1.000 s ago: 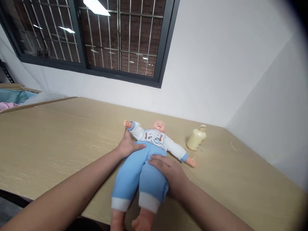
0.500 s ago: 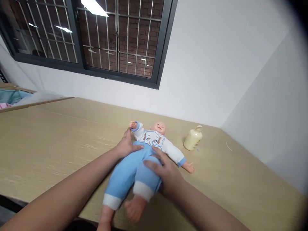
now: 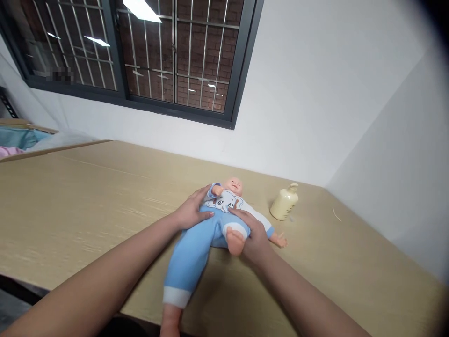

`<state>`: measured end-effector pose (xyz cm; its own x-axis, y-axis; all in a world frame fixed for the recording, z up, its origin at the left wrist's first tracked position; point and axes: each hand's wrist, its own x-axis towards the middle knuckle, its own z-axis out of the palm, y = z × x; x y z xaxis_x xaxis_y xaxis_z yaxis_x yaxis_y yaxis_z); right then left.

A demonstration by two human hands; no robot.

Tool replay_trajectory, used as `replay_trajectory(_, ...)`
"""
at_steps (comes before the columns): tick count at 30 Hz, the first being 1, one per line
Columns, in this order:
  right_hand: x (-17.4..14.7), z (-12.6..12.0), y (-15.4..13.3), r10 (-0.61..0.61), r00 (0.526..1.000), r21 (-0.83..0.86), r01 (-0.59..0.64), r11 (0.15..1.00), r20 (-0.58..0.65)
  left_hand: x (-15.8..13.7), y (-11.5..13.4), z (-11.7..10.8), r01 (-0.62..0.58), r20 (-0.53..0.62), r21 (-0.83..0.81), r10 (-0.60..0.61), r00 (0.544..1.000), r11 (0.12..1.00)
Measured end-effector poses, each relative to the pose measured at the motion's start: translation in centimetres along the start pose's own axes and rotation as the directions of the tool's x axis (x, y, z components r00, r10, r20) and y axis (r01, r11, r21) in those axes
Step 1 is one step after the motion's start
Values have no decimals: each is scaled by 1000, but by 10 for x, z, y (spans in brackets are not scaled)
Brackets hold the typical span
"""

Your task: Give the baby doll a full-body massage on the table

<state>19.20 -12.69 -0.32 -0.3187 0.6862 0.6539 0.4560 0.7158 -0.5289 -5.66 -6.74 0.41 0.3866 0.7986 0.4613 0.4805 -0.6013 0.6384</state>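
Note:
A baby doll (image 3: 189, 257) in a white top with an elephant face and light blue trousers lies on its back on the wooden table (image 3: 87, 201). Its head is toward the wall. My left hand (image 3: 192, 210) is wrapped round the doll's side at the waist, thumb on the front. On the other side my right hand (image 3: 256, 236) grips the hip and the folded-up leg, whose bare foot (image 3: 235, 241) faces me. The other leg stretches down past the table's near edge. One doll arm is bent over the chest; the other lies out to the right.
A cream pump bottle (image 3: 283, 204) stands right of the doll. Beyond it lies a thin pale strip (image 3: 336, 215). At far left is an open box with coloured cloth (image 3: 21, 138). A white wall (image 3: 298, 93) and a barred window (image 3: 175, 61) are behind the table.
The leg at my right hand has folded up toward the doll's belly. The doll's arm by my left hand has swung in over the chest, and the body has shifted slightly right.

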Motion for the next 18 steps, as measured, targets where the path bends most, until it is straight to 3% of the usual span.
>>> replay_trajectory(6,-17,-7,-41,-53,968,-149,92,984,247,-2,-12,0,182,-47,-136,-190,981,974)
replay_trajectory(10,-30,-2,-65,-64,866,-187,179,966,496,-3,-22,1,227,-47,-176,-239,970,958)
replay_trajectory(13,-37,5,-71,-128,798,-185,287,940,589,-3,-28,1,228,-20,-244,-240,971,943)
replay_trajectory(15,-39,10,-70,-144,798,-199,313,929,585,-3,-31,2,226,-1,-310,-238,971,924)
replay_trajectory(18,-35,10,-62,-144,848,-208,283,936,509,-3,-31,3,216,17,-374,-226,974,902)
